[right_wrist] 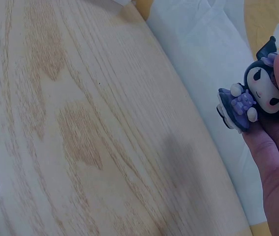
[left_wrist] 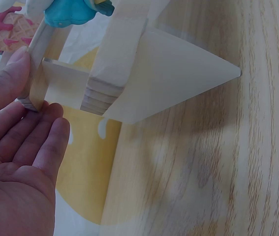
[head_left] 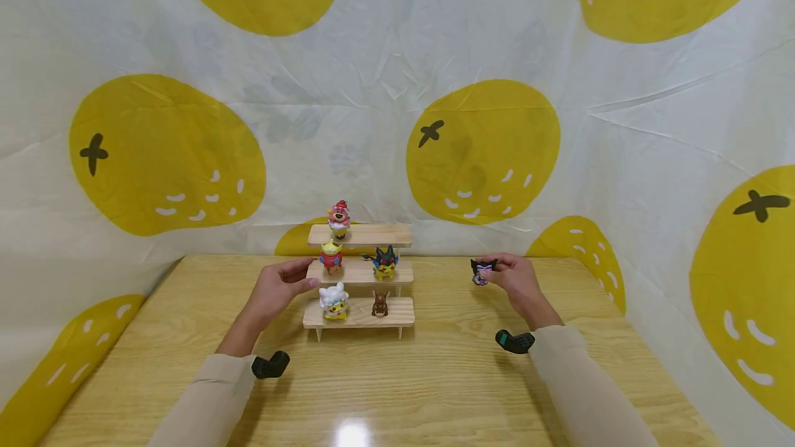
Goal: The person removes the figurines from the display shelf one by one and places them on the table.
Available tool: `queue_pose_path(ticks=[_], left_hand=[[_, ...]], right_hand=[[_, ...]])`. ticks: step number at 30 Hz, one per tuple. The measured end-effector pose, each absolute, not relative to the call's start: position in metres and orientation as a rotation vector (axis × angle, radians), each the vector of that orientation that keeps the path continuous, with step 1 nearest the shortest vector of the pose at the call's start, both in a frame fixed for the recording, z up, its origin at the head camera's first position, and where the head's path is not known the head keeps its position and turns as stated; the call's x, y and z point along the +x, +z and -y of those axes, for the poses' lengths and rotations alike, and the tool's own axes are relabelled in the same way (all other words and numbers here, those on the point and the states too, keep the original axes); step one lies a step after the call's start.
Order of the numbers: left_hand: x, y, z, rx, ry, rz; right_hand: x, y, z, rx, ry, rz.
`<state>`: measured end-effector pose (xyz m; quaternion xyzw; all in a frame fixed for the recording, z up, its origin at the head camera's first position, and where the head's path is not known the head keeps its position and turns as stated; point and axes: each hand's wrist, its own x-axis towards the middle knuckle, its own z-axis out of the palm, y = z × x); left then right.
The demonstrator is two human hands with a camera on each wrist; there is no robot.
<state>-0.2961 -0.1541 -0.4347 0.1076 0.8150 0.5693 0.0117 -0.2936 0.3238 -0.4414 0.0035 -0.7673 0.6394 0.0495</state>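
My left hand [head_left: 273, 294] pinches the left end of the middle board of a three-tier wooden display stand [head_left: 359, 273], thumb above and fingertips beneath. To the right of the stand, my right hand [head_left: 518, 285] holds a small figurine [right_wrist: 262, 93] with black pointed ears, a white face and a purple dress, raised above the table. On the top board stands a pink bear figurine [head_left: 339, 221]. The middle board bears a red figurine [head_left: 332, 261] and a black-eared yellow figurine [head_left: 385, 265]. Below are a white fluffy figurine [head_left: 335, 302] and a brown figurine [head_left: 381, 304].
The stand is on a light wooden table [head_left: 435, 378], close to its back edge. White cloth [head_left: 348, 150] printed with large yellow fruit hangs behind and along both sides. A black device sits at each wrist.
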Motion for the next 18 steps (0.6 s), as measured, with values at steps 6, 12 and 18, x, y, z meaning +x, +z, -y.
queue_pose_path(ticks=[6,12,18], left_hand=[[-0.2959,-0.4348,0.1527,0.343,1.762,-2.555],[-0.2974,-0.4352,0.1507,0.343,1.752,-2.544],[-0.2965,-0.4356,0.1519,0.318,1.76,-2.543]], right_hand=[[-0.2935,-0.443,-0.3249,-0.005,1.952,2.342],[-0.2909,-0.4451,-0.326,-0.024,1.953,2.33],[-0.2913,-0.449,-0.3249,-0.034,1.946,2.353]])
